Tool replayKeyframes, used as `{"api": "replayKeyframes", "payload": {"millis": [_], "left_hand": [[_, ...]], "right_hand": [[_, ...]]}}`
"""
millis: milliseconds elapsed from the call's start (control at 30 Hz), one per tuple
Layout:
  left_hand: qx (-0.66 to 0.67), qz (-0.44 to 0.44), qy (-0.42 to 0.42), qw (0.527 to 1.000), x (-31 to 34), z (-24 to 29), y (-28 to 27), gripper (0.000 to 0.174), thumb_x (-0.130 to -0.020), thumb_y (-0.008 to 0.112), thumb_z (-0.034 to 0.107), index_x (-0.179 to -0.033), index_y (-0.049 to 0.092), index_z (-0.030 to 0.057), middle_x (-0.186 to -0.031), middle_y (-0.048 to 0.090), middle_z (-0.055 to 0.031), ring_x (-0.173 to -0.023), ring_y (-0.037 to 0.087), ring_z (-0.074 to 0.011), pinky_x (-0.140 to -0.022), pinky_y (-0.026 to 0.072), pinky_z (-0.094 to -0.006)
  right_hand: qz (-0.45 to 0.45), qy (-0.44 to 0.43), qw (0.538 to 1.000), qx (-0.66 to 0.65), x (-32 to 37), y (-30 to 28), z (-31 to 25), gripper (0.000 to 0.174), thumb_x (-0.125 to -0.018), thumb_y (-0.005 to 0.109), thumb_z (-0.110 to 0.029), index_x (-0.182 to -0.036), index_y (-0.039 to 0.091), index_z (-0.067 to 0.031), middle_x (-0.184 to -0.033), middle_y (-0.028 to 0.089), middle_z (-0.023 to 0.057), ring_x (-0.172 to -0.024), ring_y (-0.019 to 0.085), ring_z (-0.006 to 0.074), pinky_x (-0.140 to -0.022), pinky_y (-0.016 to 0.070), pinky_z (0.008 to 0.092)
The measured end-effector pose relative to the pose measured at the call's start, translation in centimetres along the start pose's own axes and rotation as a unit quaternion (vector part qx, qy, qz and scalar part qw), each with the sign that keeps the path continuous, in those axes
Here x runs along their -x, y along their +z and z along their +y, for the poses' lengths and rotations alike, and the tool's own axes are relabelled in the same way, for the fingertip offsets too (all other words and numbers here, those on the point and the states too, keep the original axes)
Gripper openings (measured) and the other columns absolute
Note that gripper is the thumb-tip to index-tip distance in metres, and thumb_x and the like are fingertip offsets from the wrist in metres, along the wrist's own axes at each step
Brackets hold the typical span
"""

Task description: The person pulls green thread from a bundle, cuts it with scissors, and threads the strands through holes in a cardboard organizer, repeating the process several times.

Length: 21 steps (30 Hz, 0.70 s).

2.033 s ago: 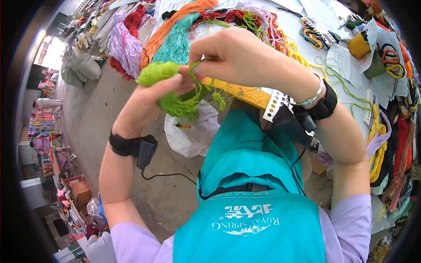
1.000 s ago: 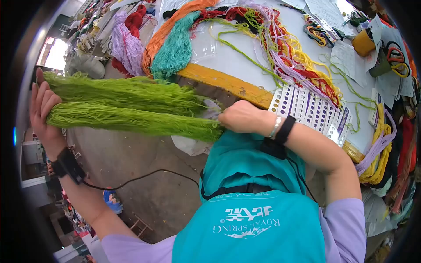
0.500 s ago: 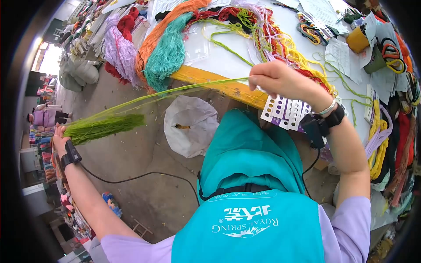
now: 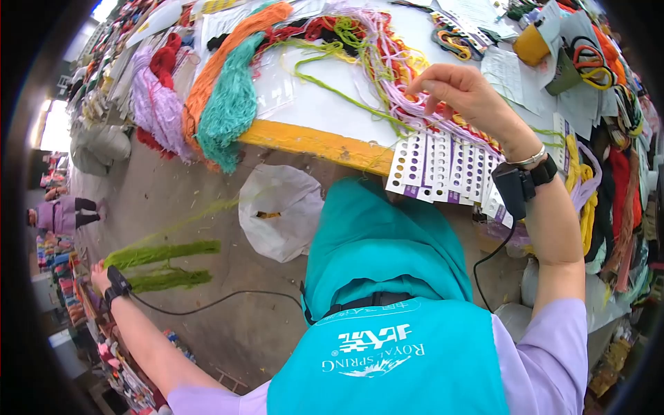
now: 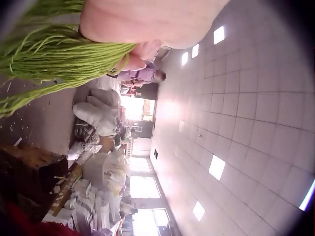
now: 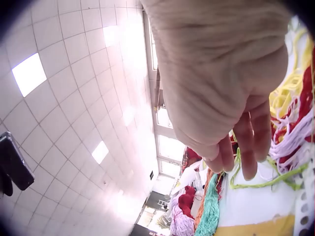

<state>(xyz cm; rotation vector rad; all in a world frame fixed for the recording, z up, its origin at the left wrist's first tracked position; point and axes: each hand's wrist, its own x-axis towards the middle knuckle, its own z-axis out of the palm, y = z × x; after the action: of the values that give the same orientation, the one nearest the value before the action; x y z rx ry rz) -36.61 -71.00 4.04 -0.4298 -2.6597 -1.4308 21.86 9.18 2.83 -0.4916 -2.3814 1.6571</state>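
Note:
At the far left of the head view, my left hand (image 4: 101,277) grips a bundle of bright green yarn (image 4: 162,254), which spreads in two blurred lengths above the floor. The left wrist view shows the green strands (image 5: 54,61) coming out from under the curled left hand (image 5: 147,22). A faint green strand trails from the bundle towards the white bag. My right hand (image 4: 460,97) is raised over the table edge, fingers loosely bent, with no yarn visible in them. Seen from the right wrist, the right hand's (image 6: 226,73) fingers hang relaxed.
Orange yarn (image 4: 207,83) and teal yarn (image 4: 228,104) drape over the yellow table edge (image 4: 318,145). Punched cards (image 4: 443,166) lie under my right hand, beside mixed strands. A white bag (image 4: 282,228) stands below. Scissors (image 4: 591,66) are at the right; a person (image 4: 59,214) is at the far left.
The strands that stretched taut between both hands have left my right hand and trail loosely. The green bundle has spread into two lengths, and my right hand has risen slightly.

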Motion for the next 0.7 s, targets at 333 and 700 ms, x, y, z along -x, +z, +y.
{"api": "replayKeyframes", "payload": {"millis": [333,700], "left_hand": [[0.691,-0.142,-0.097,0.702,14.9,18.2,23.8,0.022,-0.098,0.054,0.018,-0.117,0.049,0.0093,-0.069,0.036,0.0024,-0.056,0.035,-0.0061,-0.065,0.0388,-0.0223],[0.712,-0.418,-0.131,0.548,24.2,26.2,42.8,0.042,-0.097,0.057,0.017,-0.136,0.042,0.0072,-0.081,0.049,-0.0018,-0.056,0.047,-0.0075,-0.052,0.0399,-0.0217]], "right_hand": [[0.218,0.087,0.928,0.289,11.6,-14.0,3.1,0.016,-0.088,0.064,-0.013,-0.092,0.064,0.0023,-0.076,0.063,0.0023,-0.072,0.052,0.0082,-0.067,0.043,0.0248],[0.298,0.103,0.877,0.363,17.7,-14.7,11.4,0.014,-0.082,0.064,-0.012,-0.09,0.065,-0.0007,-0.079,0.064,0.0094,-0.072,0.061,0.0176,-0.067,0.0475,0.0298]]}}
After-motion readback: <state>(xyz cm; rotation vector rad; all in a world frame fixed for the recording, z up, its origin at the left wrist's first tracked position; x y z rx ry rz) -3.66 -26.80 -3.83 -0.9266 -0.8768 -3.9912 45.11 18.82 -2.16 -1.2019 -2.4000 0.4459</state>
